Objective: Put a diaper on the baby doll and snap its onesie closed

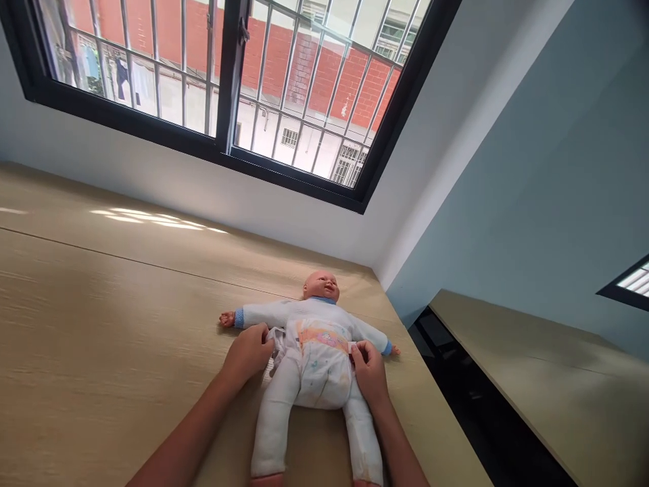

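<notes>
On the pale, flat, wood-grained surface (126, 338) lies a smooth-headed doll (317, 310) in white cloth with blue cuffs (239, 318), the fingers of the left hand (248, 353) pinching the crumpled side of its white, orange-banded diaper (324, 372), those of the right hand (370, 373) its opposite edge.
</notes>
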`<state>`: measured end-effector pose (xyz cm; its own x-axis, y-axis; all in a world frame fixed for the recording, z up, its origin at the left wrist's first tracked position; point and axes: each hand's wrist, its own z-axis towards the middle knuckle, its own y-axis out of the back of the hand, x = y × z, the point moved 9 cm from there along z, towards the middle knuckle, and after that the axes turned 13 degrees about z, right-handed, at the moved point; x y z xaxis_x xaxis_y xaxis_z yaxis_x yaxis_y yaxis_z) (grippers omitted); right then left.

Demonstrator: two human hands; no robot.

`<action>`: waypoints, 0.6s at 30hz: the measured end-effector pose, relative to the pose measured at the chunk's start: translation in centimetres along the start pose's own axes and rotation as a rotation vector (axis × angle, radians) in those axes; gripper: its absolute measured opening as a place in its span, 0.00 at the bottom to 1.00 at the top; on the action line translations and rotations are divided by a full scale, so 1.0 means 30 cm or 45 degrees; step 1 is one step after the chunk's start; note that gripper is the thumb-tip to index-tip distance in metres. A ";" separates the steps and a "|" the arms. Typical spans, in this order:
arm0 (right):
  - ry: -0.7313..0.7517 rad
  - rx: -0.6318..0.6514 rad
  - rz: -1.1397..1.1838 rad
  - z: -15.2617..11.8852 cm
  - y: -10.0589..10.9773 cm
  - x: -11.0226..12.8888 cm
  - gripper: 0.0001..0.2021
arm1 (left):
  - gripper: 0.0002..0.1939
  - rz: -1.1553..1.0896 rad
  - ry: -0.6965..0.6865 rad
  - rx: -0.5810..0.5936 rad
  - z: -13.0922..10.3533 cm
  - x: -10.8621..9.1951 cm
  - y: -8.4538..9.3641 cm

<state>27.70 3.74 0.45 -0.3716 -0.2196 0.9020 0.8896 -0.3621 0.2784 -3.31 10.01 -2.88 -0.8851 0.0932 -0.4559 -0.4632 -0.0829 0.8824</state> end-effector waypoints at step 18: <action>-0.055 -0.300 -0.571 0.002 0.187 -0.094 0.09 | 0.07 -0.158 0.007 -0.029 0.002 -0.004 0.039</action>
<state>33.76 2.40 -0.51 -0.6874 0.0400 0.7252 0.5594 -0.6077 0.5637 -3.73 9.96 -1.79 -0.8213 0.0990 -0.5618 -0.5697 -0.0933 0.8165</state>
